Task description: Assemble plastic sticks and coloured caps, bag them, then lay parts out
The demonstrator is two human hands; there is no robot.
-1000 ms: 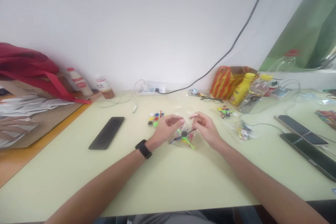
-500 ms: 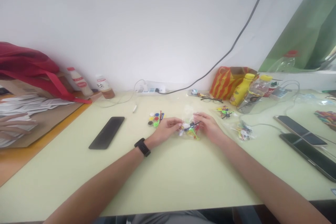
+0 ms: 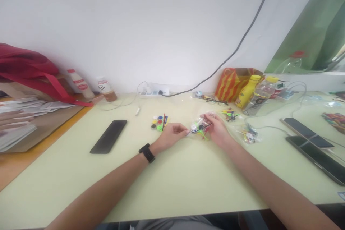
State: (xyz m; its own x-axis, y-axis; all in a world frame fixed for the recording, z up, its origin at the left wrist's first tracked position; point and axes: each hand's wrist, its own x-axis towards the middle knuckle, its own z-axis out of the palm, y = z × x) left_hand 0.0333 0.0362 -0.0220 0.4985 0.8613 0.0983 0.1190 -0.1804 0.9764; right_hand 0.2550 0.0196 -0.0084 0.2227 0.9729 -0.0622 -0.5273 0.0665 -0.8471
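A small clear plastic bag [image 3: 199, 128] of colourful plastic pieces, among them green, white, dark and red ones, is in my right hand [image 3: 219, 130], whose fingers close on its right side. At the bag's left edge, my left hand [image 3: 174, 136] pinches something thin and pale; whether it is a piece or the bag's edge I cannot tell. Just beyond my left hand lie several round coloured discs [image 3: 157, 122] and a few thin coloured sticks [image 3: 165, 120]. To the right are a loose pile of coloured pieces [image 3: 231, 115] and another filled clear bag [image 3: 250, 136].
A black phone [image 3: 108, 136] lies on the left, two more phones [image 3: 307, 133] on the right. Bottles [image 3: 246, 91], a striped bag [image 3: 228, 84], glasses [image 3: 217, 101] and a power strip [image 3: 153, 92] line the wall. Another person's hand [image 3: 14, 120] rests on papers at far left.
The plastic bag and my right hand have moved slightly right. My left fingertips have shifted a little and now pinch at the bag's left edge.
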